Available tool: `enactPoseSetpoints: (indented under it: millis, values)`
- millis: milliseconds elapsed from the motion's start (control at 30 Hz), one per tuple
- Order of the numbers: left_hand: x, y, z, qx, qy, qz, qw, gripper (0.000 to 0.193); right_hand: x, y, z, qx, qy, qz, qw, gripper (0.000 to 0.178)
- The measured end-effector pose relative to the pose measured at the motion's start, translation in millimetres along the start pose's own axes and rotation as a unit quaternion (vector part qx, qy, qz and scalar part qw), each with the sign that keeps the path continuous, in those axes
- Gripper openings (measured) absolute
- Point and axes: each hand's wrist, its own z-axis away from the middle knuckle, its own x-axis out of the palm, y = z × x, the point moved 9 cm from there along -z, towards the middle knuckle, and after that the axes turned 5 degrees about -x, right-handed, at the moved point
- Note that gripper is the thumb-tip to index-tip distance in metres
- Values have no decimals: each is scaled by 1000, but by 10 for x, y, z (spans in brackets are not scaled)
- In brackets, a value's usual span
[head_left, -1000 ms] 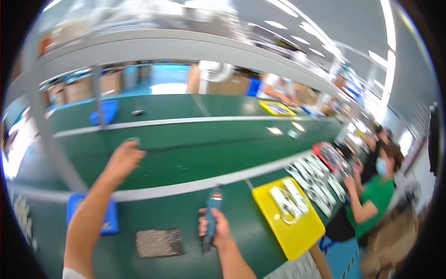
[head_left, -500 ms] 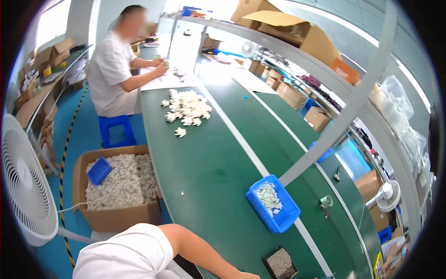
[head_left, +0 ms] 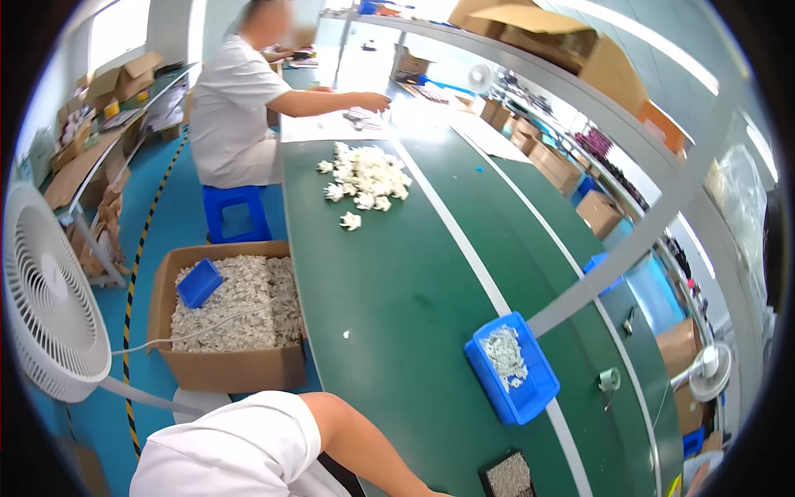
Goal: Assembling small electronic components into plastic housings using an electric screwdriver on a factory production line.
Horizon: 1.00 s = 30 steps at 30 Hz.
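My left forearm (head_left: 364, 441) reaches in from the lower edge under a white sleeve. Only a sliver of my left hand (head_left: 436, 494) shows at the bottom rim; its fingers and anything in them are cut off. My right hand is out of the picture. Nearest to the left hand, a black tray (head_left: 485, 479) full of small greyish pieces lies on the green table (head_left: 389, 331). Beyond it stands a blue plastic bin (head_left: 542, 383) with small pale parts inside. A tiny white piece (head_left: 347, 335) lies alone on the tabletop.
A pile of white plastic parts (head_left: 368, 176) lies farther up the table, near a seated co-worker (head_left: 236, 108). At left are a carton (head_left: 232, 370) of pale pieces and a fan (head_left: 54, 290). A shelf post (head_left: 613, 273) rises beside the blue bin.
The view has shifted, so the table and its things sit farther right, and the far ones higher. The co-worker's arm has stretched out to the right across the table.
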Motion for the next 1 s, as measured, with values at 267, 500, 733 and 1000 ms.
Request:
enactPoseSetpoints:
  millis: [267,500,733,1000]
  values:
    - [60,-350,-4,-127,-70,67,987,15,-264,152,-193,9,69,-88,994,42]
    - [334,-432,-39,-179,-112,104,972,11,-256,100,-80,-10,89,-101,991,39]
    - [290,-482,100,-240,-91,162,953,7,-208,238,-2,8,86,-119,989,37]
    - [343,-440,97,-263,-158,166,937,6,-136,210,-7,-1,76,-145,986,37]
